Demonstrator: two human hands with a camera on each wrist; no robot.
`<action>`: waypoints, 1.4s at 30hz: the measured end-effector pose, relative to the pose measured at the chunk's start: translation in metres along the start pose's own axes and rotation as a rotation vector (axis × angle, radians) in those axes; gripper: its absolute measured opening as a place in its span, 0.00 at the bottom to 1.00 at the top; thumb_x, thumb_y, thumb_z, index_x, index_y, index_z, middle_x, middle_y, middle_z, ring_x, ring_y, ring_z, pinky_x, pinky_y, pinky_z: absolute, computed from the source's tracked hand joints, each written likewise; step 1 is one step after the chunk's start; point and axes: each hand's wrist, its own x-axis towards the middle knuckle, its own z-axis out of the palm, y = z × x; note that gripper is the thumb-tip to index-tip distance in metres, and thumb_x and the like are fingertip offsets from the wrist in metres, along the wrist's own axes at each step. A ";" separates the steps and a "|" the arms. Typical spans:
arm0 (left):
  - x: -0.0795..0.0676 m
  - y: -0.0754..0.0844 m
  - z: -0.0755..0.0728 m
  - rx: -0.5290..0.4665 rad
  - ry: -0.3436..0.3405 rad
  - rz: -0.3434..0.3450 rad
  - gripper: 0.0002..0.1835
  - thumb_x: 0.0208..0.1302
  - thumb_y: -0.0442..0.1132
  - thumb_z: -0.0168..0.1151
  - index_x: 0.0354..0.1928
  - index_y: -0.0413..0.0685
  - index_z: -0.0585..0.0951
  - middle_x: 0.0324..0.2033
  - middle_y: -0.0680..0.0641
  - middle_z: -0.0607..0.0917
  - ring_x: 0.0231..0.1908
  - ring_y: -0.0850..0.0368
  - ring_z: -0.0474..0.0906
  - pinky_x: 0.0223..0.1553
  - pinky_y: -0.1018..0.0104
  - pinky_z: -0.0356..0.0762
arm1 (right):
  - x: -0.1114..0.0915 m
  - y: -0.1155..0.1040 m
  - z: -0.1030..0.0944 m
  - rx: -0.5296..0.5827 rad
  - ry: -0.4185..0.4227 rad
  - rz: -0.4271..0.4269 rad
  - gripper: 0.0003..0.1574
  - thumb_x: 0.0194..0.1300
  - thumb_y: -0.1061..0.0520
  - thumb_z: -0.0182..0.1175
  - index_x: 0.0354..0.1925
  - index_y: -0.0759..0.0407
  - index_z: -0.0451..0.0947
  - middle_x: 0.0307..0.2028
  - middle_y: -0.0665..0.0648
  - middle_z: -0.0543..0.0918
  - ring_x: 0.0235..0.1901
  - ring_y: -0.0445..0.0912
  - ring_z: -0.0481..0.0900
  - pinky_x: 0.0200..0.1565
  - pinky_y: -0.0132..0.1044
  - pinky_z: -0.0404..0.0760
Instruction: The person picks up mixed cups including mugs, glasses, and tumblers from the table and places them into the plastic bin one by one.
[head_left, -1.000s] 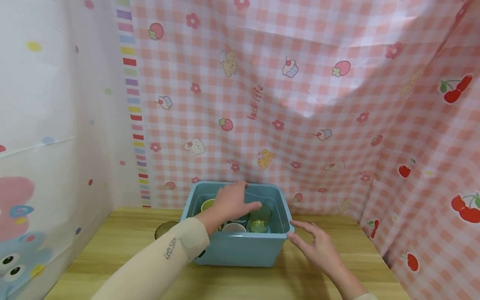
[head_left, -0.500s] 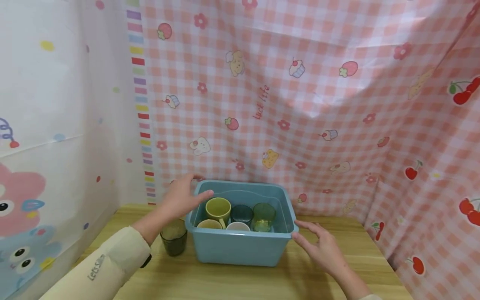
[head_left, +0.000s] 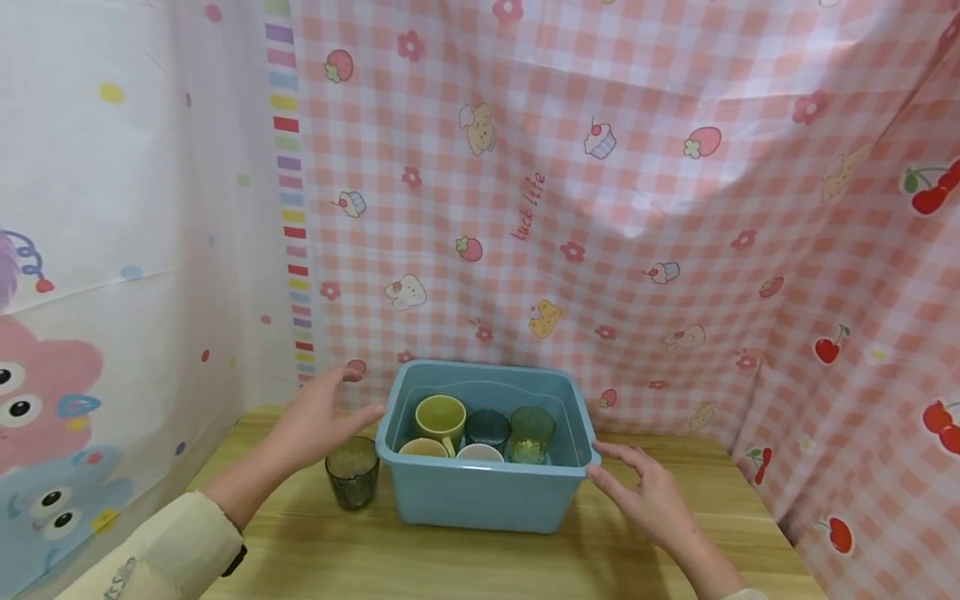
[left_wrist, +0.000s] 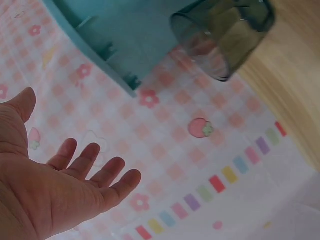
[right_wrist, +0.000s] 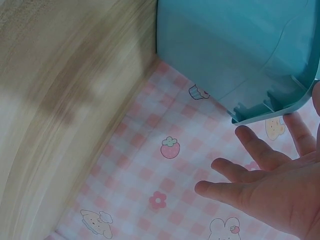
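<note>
A blue plastic bin (head_left: 480,498) stands on the wooden table. Inside it are a yellow-green mug (head_left: 441,417), a pale yellow mug (head_left: 424,448), a white cup (head_left: 480,453), a dark blue-grey glass (head_left: 487,431) and a green glass (head_left: 532,432). Outside, just left of the bin, a smoky brown-green glass (head_left: 352,479) stands upright. My left hand (head_left: 318,421) is spread behind and above that glass, holding nothing; the left wrist view shows its fingers apart from the glass. My right hand (head_left: 645,496) touches the bin's right rim with extended fingers.
The wooden tabletop (head_left: 480,567) ends at a pink checked curtain (head_left: 570,208) close behind the bin. A white patterned curtain (head_left: 127,275) borders the left side, and more pink cloth (head_left: 885,400) hangs on the right.
My left hand has moved left, out from over the bin and past its left rim, uncovering the mugs and the outside glass. My right hand stays at the right rim.
</note>
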 end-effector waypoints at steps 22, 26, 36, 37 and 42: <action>-0.028 -0.048 0.010 0.107 -0.019 -0.062 0.51 0.64 0.70 0.70 0.74 0.37 0.71 0.69 0.29 0.78 0.67 0.24 0.75 0.61 0.28 0.78 | 0.000 0.000 -0.001 -0.002 -0.001 -0.001 0.30 0.74 0.39 0.67 0.68 0.48 0.82 0.66 0.57 0.85 0.68 0.63 0.80 0.61 0.66 0.82; -0.030 -0.055 0.016 0.137 -0.021 -0.060 0.53 0.60 0.69 0.75 0.73 0.36 0.72 0.67 0.28 0.80 0.63 0.24 0.78 0.58 0.26 0.78 | 0.000 0.001 0.000 0.005 -0.003 -0.004 0.30 0.75 0.39 0.67 0.68 0.48 0.83 0.66 0.58 0.85 0.68 0.63 0.80 0.61 0.66 0.83; -0.034 -0.067 0.033 0.186 -0.006 -0.046 0.58 0.51 0.71 0.79 0.71 0.35 0.74 0.66 0.28 0.82 0.64 0.22 0.77 0.60 0.18 0.70 | -0.001 0.001 0.000 0.010 -0.003 0.002 0.29 0.75 0.39 0.67 0.68 0.47 0.82 0.66 0.58 0.85 0.68 0.62 0.80 0.61 0.65 0.83; -0.034 -0.068 0.034 0.186 -0.002 -0.046 0.57 0.50 0.71 0.80 0.71 0.36 0.74 0.66 0.28 0.81 0.64 0.22 0.77 0.60 0.17 0.69 | -0.001 0.001 0.000 0.012 -0.003 0.003 0.30 0.75 0.39 0.67 0.68 0.47 0.82 0.66 0.58 0.85 0.68 0.62 0.80 0.61 0.65 0.83; -0.035 -0.070 0.041 0.188 0.008 -0.045 0.55 0.52 0.67 0.82 0.72 0.36 0.73 0.67 0.28 0.81 0.65 0.22 0.76 0.62 0.14 0.64 | -0.001 0.002 0.001 0.018 -0.004 0.008 0.30 0.74 0.38 0.67 0.68 0.48 0.82 0.66 0.58 0.85 0.68 0.63 0.80 0.61 0.66 0.82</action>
